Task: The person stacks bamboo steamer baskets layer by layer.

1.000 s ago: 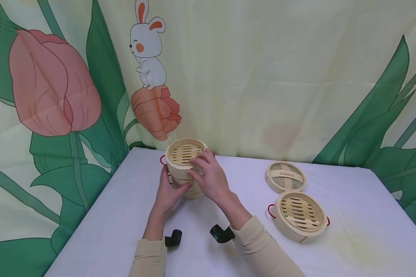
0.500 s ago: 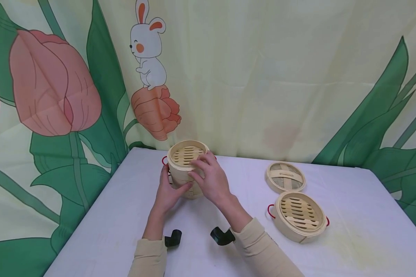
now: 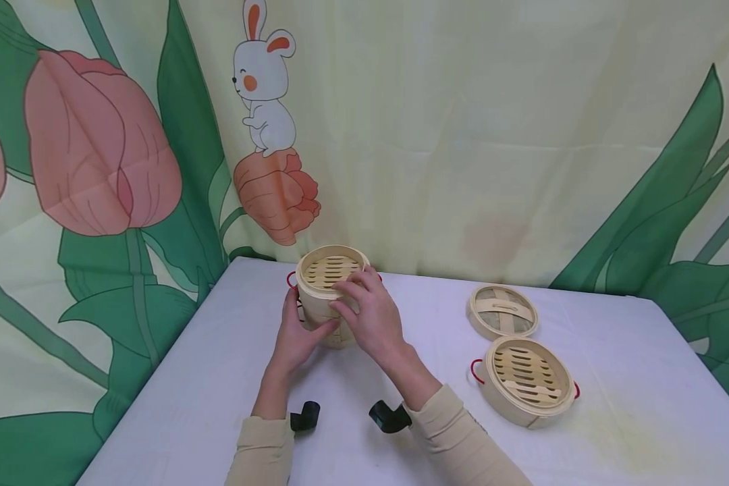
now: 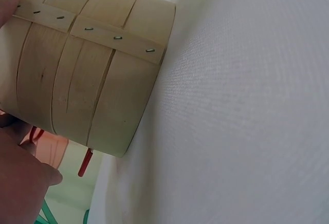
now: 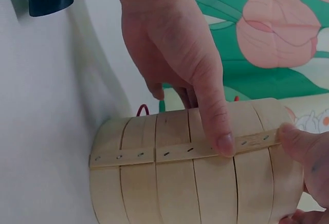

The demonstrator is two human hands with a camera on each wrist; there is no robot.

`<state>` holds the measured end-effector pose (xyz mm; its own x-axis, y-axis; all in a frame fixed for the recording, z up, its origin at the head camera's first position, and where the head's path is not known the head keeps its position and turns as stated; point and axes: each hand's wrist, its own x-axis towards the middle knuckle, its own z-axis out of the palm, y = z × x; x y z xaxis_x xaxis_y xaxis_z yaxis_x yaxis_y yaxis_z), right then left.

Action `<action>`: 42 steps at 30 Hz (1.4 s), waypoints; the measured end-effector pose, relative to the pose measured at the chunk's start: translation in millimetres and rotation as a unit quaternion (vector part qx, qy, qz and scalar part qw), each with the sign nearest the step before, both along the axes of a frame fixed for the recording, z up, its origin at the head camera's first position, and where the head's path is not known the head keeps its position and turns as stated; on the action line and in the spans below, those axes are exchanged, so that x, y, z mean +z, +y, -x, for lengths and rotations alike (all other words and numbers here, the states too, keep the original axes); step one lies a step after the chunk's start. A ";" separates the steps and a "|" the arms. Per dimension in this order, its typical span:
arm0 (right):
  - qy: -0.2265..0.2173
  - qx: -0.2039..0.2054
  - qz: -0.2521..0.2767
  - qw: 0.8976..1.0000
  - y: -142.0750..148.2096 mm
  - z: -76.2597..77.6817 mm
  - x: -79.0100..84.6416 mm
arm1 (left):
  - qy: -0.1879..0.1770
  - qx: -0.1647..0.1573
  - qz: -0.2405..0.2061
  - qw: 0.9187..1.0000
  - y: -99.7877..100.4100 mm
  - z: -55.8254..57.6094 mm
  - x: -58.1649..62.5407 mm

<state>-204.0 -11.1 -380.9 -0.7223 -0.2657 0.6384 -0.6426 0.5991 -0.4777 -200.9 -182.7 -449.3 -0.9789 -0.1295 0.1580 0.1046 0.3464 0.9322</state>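
Top steamer point(image 3: 324, 275) slightly rightward

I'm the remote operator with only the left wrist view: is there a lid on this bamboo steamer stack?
Observer: No, the head view shows the bamboo steamer stack with its slotted surface exposed on top.
Operator: Of the two hands, where's the right one?
Observer: The right hand touches the stack's upper part.
Operator: Is a lid anywhere nearby?
Observer: Yes, a bamboo lid lies off to the stack's right, just behind a separate steamer basket.
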 end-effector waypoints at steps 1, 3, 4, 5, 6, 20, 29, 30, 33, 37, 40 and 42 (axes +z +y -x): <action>0.000 -0.001 0.000 1.000 0.1 -0.3 0.1 | 0.001 0.000 0.000 1.000 0.2 0.1 0.1; 0.000 -0.002 0.001 1.000 0.4 -0.4 0.0 | 0.002 0.000 0.000 1.000 0.5 0.2 0.1; 0.001 -0.002 0.000 1.000 0.5 -0.4 0.0 | 0.001 0.001 0.001 1.000 0.7 0.2 0.1; 0.002 -0.003 -0.001 1.000 0.5 -0.3 0.0 | 0.001 0.001 0.002 1.000 0.8 0.1 0.2; 0.003 -0.003 -0.002 1.000 0.7 -0.3 0.1 | 0.000 0.001 0.002 1.000 0.9 0.0 0.3; -0.011 0.003 0.009 1.000 10.4 0.1 2.4 | 0.012 0.002 0.004 1.000 -0.7 -0.2 -0.3; 0.022 0.013 0.041 0.999 24.1 2.0 7.2 | 0.008 0.021 -0.024 0.999 -7.2 -3.6 8.7; 0.024 0.011 0.043 0.999 26.0 2.3 7.6 | 0.007 0.022 -0.026 0.999 -7.5 -3.8 9.5; 0.029 0.006 0.050 0.998 32.0 3.1 9.2 | 0.003 0.024 -0.031 0.999 -8.3 -3.7 10.6; 0.025 -0.002 0.063 0.998 41.1 3.3 12.2 | -0.008 0.029 -0.034 0.999 -9.5 -4.3 12.0; 0.021 -0.012 0.068 0.997 49.9 3.4 13.9 | -0.003 0.031 -0.041 0.999 -11.0 -5.8 14.2; 0.015 -0.021 0.070 0.997 56.7 2.5 14.3 | 0.002 0.033 -0.041 0.999 -12.1 -7.4 15.0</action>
